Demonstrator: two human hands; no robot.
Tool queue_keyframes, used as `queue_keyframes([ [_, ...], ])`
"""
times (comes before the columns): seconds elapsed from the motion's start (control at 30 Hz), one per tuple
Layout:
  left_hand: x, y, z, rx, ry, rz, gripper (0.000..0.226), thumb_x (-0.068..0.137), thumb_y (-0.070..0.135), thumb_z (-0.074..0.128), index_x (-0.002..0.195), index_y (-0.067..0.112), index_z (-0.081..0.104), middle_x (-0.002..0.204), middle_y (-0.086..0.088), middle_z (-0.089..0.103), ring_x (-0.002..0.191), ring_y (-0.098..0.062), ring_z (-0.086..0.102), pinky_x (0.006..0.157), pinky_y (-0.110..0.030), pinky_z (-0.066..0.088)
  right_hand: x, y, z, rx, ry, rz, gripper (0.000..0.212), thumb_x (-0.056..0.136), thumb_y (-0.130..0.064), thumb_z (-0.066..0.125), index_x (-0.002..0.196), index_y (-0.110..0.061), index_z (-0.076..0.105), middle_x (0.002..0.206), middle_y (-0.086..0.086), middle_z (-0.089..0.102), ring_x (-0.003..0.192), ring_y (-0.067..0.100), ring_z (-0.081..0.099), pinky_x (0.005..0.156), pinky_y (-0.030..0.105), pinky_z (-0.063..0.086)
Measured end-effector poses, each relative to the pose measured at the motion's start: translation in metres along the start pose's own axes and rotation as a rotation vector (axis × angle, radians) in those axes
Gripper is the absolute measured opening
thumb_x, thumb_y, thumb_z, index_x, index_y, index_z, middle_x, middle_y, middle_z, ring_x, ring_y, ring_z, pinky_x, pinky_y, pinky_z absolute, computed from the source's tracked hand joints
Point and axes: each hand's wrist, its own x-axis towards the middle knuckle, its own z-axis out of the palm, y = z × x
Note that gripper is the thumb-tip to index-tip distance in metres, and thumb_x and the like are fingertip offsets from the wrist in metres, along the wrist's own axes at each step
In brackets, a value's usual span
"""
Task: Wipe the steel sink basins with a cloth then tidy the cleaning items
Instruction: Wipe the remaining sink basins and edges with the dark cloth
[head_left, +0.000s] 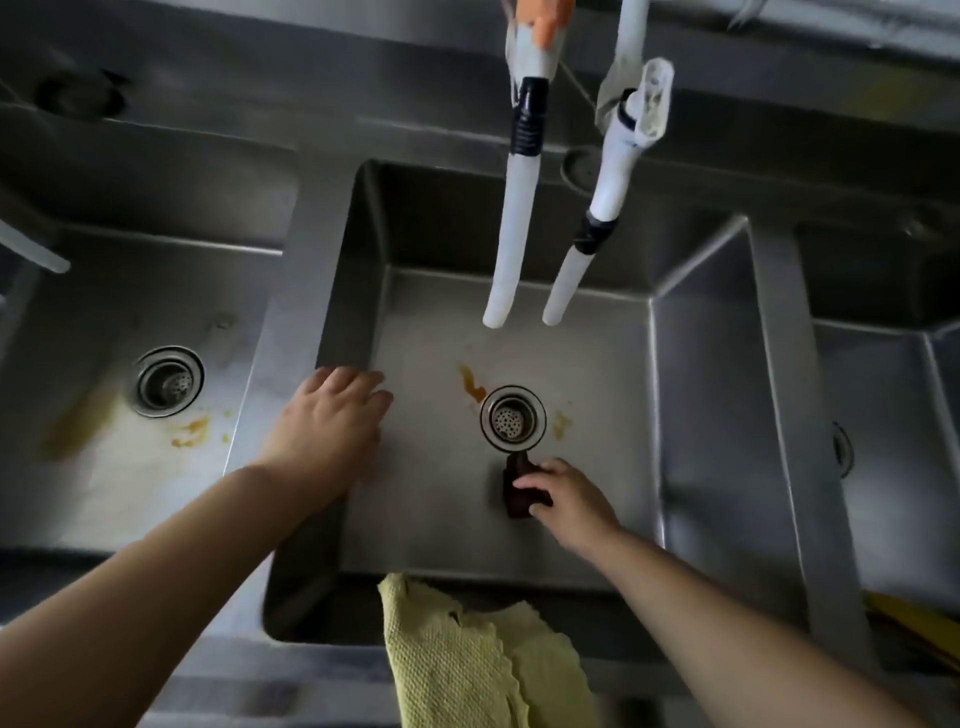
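Observation:
I look straight down into the middle steel basin (597, 499), which has orange stains beside its round drain (513, 417). My right hand (569, 496) grips a small dark brown pad (519, 493) on the basin floor, just in front of the drain. My left hand (330, 415) hovers with fingers spread over the basin's left wall and the divider. A yellow-green cloth (467, 660) hangs over the basin's front rim, between my forearms. The left basin (104, 322) shows a drain (167, 382) and orange smears.
Two white hoses (511, 234) (592, 228) with black tape hang over the back of the middle basin. A third basin (883, 415) lies to the right, with something yellow (914, 629) at its front corner. A steel ledge runs behind all basins.

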Motion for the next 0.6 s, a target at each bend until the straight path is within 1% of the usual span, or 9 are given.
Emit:
queue_keyframes([
  [0.07, 0.014, -0.010, 0.005, 0.017, 0.089, 0.051, 0.035, 0.073, 0.012, 0.073, 0.107, 0.006, 0.068, 0.118, -0.015, 0.065, 0.106, -0.035, 0.061, 0.092, -0.044, 0.046, 0.016, 0.001, 0.014, -0.066, -0.041, -0.043, 0.043, 0.090, -0.016, 0.056, 0.129, -0.034, 0.055, 0.144, -0.003, 0.036, 0.129, 0.021, 0.037, 0.103, 0.028, 0.033],
  [0.1, 0.021, -0.016, 0.007, 0.028, 0.131, 0.064, 0.034, 0.069, 0.009, 0.075, 0.103, 0.005, 0.070, 0.112, -0.016, 0.067, 0.100, -0.036, 0.062, 0.088, -0.045, 0.048, 0.023, 0.004, 0.022, -0.123, -0.080, -0.064, 0.047, 0.092, -0.017, 0.054, 0.134, -0.037, 0.049, 0.151, -0.003, 0.029, 0.135, 0.023, 0.029, 0.108, 0.031, 0.029],
  [0.17, 0.033, -0.025, 0.010, 0.053, 0.201, 0.078, 0.026, 0.073, 0.007, 0.068, 0.099, 0.003, 0.069, 0.104, -0.016, 0.068, 0.095, -0.036, 0.062, 0.086, -0.046, 0.049, 0.036, 0.014, 0.037, -0.297, -0.157, -0.107, 0.055, 0.095, -0.025, 0.049, 0.144, -0.041, 0.030, 0.159, -0.002, 0.009, 0.144, 0.028, 0.009, 0.115, 0.041, 0.014],
  [0.2, 0.038, -0.029, 0.013, 0.066, 0.225, 0.084, 0.023, 0.075, 0.009, 0.062, 0.097, 0.003, 0.068, 0.101, -0.016, 0.068, 0.094, -0.036, 0.062, 0.086, -0.045, 0.048, 0.041, 0.020, 0.044, -0.384, -0.181, -0.132, 0.058, 0.096, -0.031, 0.045, 0.147, -0.042, 0.019, 0.159, 0.000, 0.000, 0.145, 0.031, -0.001, 0.115, 0.045, 0.005],
  [0.27, 0.046, -0.036, 0.019, 0.083, 0.230, 0.074, 0.025, 0.075, 0.014, 0.053, 0.093, 0.004, 0.068, 0.096, -0.015, 0.068, 0.093, -0.036, 0.061, 0.089, -0.045, 0.045, 0.050, 0.033, 0.060, -0.508, -0.222, -0.191, 0.060, 0.099, -0.042, 0.035, 0.148, -0.042, 0.000, 0.157, 0.002, -0.015, 0.142, 0.034, -0.019, 0.112, 0.049, -0.013],
  [0.37, 0.048, -0.045, 0.036, 0.036, 0.261, 0.055, 0.020, 0.075, 0.014, 0.053, 0.085, 0.006, 0.068, 0.090, -0.013, 0.069, 0.094, -0.034, 0.062, 0.102, -0.042, 0.035, 0.062, 0.043, 0.083, -0.613, -0.242, -0.261, 0.065, 0.098, -0.050, 0.026, 0.140, -0.042, -0.024, 0.148, 0.003, -0.035, 0.126, 0.037, -0.043, 0.101, 0.051, -0.031],
  [0.43, 0.049, -0.050, 0.043, -0.019, 0.300, 0.022, 0.021, 0.076, 0.013, 0.052, 0.083, 0.009, 0.071, 0.087, -0.010, 0.070, 0.094, -0.031, 0.064, 0.107, -0.039, 0.030, 0.072, 0.045, 0.093, -0.660, -0.213, -0.278, 0.069, 0.097, -0.052, 0.026, 0.131, -0.044, -0.034, 0.141, 0.003, -0.042, 0.118, 0.039, -0.049, 0.094, 0.051, -0.037],
  [0.47, 0.051, -0.051, 0.044, -0.046, 0.315, 0.005, 0.022, 0.076, 0.013, 0.051, 0.085, 0.010, 0.071, 0.087, -0.009, 0.071, 0.095, -0.030, 0.064, 0.108, -0.038, 0.029, 0.076, 0.045, 0.096, -0.677, -0.200, -0.293, 0.071, 0.097, -0.052, 0.026, 0.128, -0.044, -0.036, 0.139, 0.002, -0.044, 0.117, 0.040, -0.050, 0.092, 0.051, -0.039],
  [0.6, 0.054, -0.051, 0.048, -0.086, 0.329, 0.023, 0.021, 0.074, 0.010, 0.053, 0.084, 0.010, 0.072, 0.086, -0.009, 0.071, 0.099, -0.029, 0.063, 0.108, -0.039, 0.029, 0.091, 0.038, 0.100, -0.689, -0.166, -0.367, 0.071, 0.097, -0.052, 0.027, 0.131, -0.043, -0.034, 0.140, 0.000, -0.041, 0.121, 0.039, -0.047, 0.093, 0.052, -0.038],
])
